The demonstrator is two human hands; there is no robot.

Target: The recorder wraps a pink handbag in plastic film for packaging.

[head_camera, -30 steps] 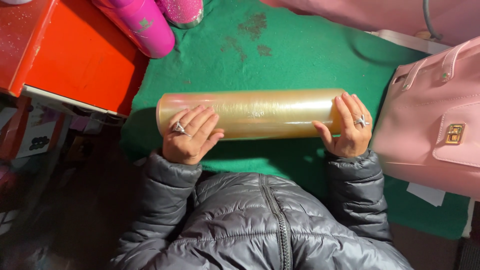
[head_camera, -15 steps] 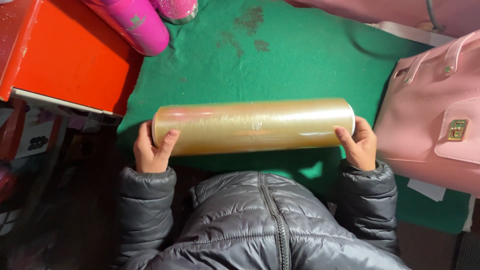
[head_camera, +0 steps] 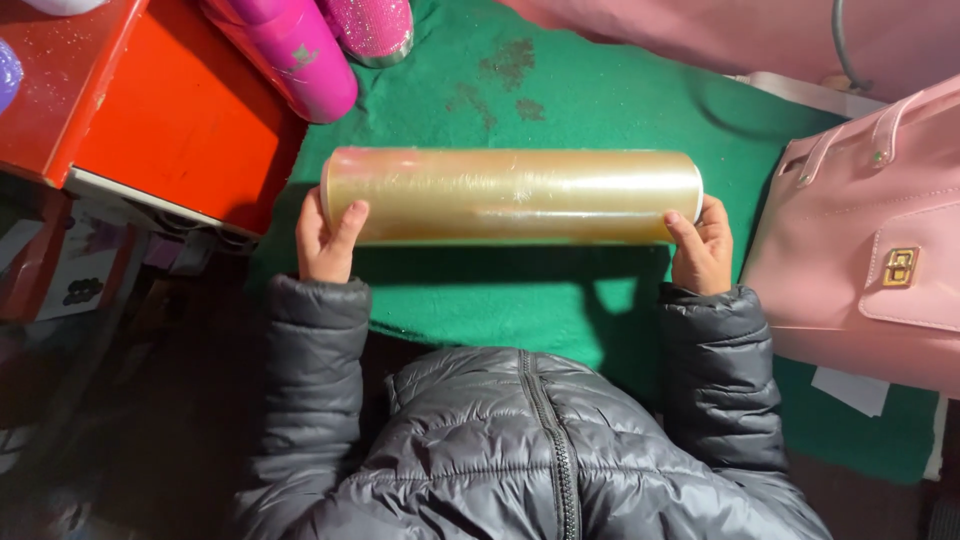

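A thick roll of clear, yellowish plastic film point(head_camera: 512, 196) is held level above the green cloth point(head_camera: 600, 100). My left hand point(head_camera: 325, 238) grips its left end, thumb on the front of the roll. At the other end my right hand point(head_camera: 700, 247) holds the roll, fingers curled under it. Both arms are in dark puffy jacket sleeves. The roll's shadow falls on the cloth just below it.
A pink handbag point(head_camera: 870, 240) with a gold clasp lies to the right. A red box point(head_camera: 140, 110) sits at the upper left, with two pink glittery bottles point(head_camera: 290, 50) beside it. Pink fabric point(head_camera: 700, 35) runs along the top. Papers lie in the dark area at left.
Both hands moved from resting on top of the roll to gripping its ends, and the roll rose off the cloth and shifted away from me.
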